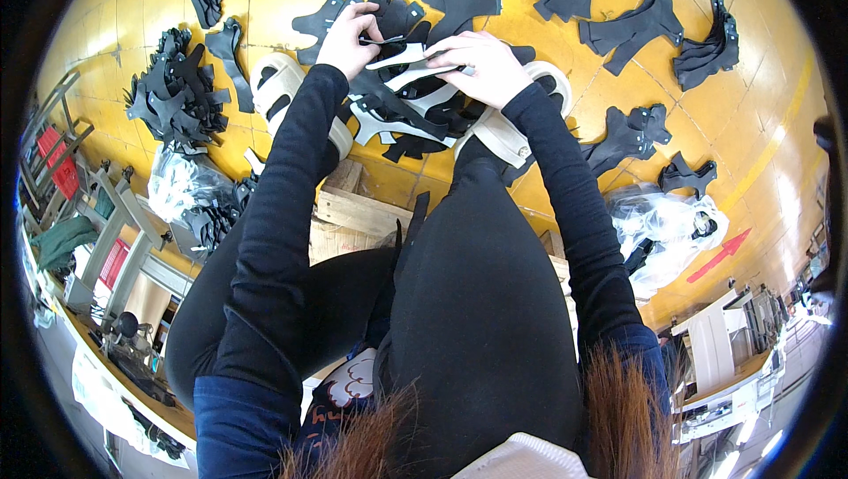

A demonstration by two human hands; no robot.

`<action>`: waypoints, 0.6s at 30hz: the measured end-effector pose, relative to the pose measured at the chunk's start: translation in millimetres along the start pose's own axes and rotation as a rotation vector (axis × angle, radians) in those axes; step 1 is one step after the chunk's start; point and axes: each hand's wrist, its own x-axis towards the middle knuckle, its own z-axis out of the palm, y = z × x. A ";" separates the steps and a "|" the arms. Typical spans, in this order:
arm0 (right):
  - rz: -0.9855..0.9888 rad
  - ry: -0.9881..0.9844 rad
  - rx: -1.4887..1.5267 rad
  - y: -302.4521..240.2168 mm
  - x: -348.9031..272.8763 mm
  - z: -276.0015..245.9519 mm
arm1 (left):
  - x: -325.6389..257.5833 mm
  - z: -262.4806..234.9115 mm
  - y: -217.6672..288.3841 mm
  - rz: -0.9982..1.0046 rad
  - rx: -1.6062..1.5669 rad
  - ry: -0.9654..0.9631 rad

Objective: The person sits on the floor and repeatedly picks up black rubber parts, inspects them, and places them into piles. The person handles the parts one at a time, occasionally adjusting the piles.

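My left hand (347, 37) pinches the edge of a black cut leather piece (389, 38) held above the floor. Beside it, my right hand (477, 68) presses down on a white-backed cut piece (402, 59) that lies across a small pile of black and white pieces (397, 117). Both hands meet over this pile, between my two beige slippers (274, 81). My black sleeves reach forward from the lower part of the view.
Many black cut pieces lie spread on the yellow floor (548, 28), with a heap (172, 95) at left. Clear plastic bags (667, 227) hold more pieces at both sides. A wooden pallet (353, 209) lies under my legs. Metal racks (97, 214) stand at left.
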 end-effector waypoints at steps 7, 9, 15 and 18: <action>0.018 -0.038 -0.020 -4.1 -0.7 -2.8 | 2.2 -9.5 9.8 -0.232 -0.123 -0.196; 0.014 -0.020 0.006 -6.5 -1.4 -3.6 | 0.3 -8.9 3.0 -0.227 -0.161 -0.227; -0.101 0.269 0.038 -31.3 4.7 -24.3 | -8.5 -5.0 -11.2 -0.126 -0.044 0.038; -0.075 0.438 0.100 -46.9 4.1 -34.2 | -11.0 -3.0 -20.2 -0.152 -0.033 0.034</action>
